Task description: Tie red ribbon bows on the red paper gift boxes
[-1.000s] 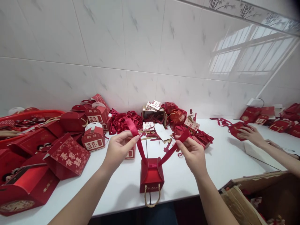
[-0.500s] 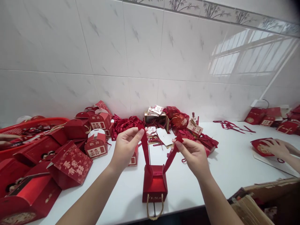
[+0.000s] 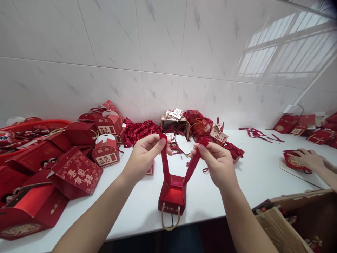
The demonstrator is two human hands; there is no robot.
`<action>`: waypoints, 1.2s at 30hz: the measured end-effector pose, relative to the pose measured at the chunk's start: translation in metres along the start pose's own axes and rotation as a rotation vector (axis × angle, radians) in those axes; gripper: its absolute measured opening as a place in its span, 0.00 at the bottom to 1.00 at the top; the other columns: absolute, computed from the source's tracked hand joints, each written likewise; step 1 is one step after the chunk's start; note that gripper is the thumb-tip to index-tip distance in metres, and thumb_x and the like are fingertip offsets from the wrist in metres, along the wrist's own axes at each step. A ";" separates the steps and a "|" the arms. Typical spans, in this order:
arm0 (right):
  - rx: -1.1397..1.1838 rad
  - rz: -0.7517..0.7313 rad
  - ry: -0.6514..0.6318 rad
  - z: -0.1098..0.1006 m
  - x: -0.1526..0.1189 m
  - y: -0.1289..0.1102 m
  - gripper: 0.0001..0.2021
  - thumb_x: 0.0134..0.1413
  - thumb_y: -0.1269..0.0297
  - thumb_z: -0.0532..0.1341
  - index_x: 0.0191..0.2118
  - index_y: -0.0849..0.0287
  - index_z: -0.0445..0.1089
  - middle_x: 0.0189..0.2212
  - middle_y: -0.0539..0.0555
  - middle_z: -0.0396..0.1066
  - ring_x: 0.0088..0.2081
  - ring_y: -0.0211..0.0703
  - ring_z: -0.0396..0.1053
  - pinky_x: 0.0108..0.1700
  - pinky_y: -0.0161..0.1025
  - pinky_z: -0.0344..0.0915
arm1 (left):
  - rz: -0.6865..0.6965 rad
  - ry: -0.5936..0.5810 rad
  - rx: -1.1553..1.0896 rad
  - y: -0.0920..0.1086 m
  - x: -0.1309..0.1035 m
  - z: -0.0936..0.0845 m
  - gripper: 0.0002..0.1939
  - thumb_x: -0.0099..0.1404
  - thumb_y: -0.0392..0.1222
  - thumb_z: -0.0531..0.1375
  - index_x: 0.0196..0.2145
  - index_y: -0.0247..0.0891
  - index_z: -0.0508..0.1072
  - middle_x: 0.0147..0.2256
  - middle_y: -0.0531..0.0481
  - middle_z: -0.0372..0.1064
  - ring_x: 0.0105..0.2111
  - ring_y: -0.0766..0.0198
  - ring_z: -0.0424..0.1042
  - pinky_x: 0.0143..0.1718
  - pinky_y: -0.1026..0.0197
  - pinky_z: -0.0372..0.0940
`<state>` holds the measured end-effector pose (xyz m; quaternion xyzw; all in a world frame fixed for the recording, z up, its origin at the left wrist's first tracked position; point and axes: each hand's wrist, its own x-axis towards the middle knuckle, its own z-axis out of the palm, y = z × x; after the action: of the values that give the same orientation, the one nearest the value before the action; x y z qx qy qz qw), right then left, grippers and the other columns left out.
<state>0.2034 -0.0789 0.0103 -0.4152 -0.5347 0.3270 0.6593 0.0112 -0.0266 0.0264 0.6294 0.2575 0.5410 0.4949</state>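
A small red box (image 3: 172, 196) with a rope handle (image 3: 170, 226) stands near the front edge of the white table (image 3: 142, 207). Red ribbon (image 3: 193, 167) rises from both sides of its top. My left hand (image 3: 146, 154) pinches one ribbon end between thumb and fingers, above and left of the box. On the other side my right hand (image 3: 216, 160) pinches the other end. Both ribbon lengths spread apart in a V. Behind my left hand, another red box (image 3: 150, 169) is mostly hidden.
Red boxes (image 3: 76, 172) and a red basket (image 3: 63, 123) fill the left. Behind lie a ribbon pile (image 3: 142, 131) and cards (image 3: 176, 113). At right, a person's hand (image 3: 308, 160) rests on a red box (image 3: 291, 162), above a cardboard carton (image 3: 276, 225).
The view has tilted slightly downward. My hands still hold the ribbon ends, now a little farther along them. The hand at the basket on the left is out of view.
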 end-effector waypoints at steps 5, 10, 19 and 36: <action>0.021 0.103 -0.067 0.015 0.005 0.005 0.11 0.48 0.59 0.65 0.35 0.61 0.71 0.21 0.49 0.71 0.18 0.32 0.64 0.19 0.31 0.60 | -0.055 -0.153 0.045 0.003 -0.007 0.014 0.20 0.59 0.43 0.63 0.47 0.40 0.61 0.18 0.59 0.69 0.21 0.66 0.71 0.26 0.66 0.66; 0.061 0.034 -0.200 0.019 -0.003 0.006 0.08 0.50 0.65 0.62 0.35 0.60 0.76 0.25 0.52 0.73 0.27 0.37 0.69 0.30 0.35 0.67 | -0.112 -0.229 0.115 -0.005 -0.011 0.017 0.24 0.60 0.41 0.62 0.49 0.41 0.55 0.22 0.59 0.69 0.23 0.67 0.71 0.27 0.66 0.66; 0.014 -0.035 -0.291 0.017 -0.012 0.022 0.07 0.57 0.65 0.59 0.33 0.58 0.75 0.25 0.50 0.71 0.26 0.35 0.68 0.29 0.33 0.67 | -0.224 -0.381 0.105 -0.016 -0.012 0.008 0.19 0.60 0.36 0.59 0.49 0.39 0.60 0.27 0.56 0.67 0.31 0.66 0.70 0.33 0.63 0.63; -0.497 -0.661 -0.042 0.003 -0.030 0.043 0.17 0.55 0.79 0.57 0.47 0.55 0.72 0.44 0.59 0.72 0.46 0.45 0.70 0.47 0.44 0.68 | 0.445 -0.068 0.615 -0.029 -0.036 -0.004 0.26 0.60 0.31 0.58 0.56 0.41 0.62 0.35 0.50 0.73 0.35 0.64 0.73 0.40 0.61 0.66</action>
<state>0.1945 -0.0853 -0.0413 -0.3610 -0.7154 -0.0331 0.5973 0.0036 -0.0458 -0.0153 0.8068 0.2481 0.5113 0.1614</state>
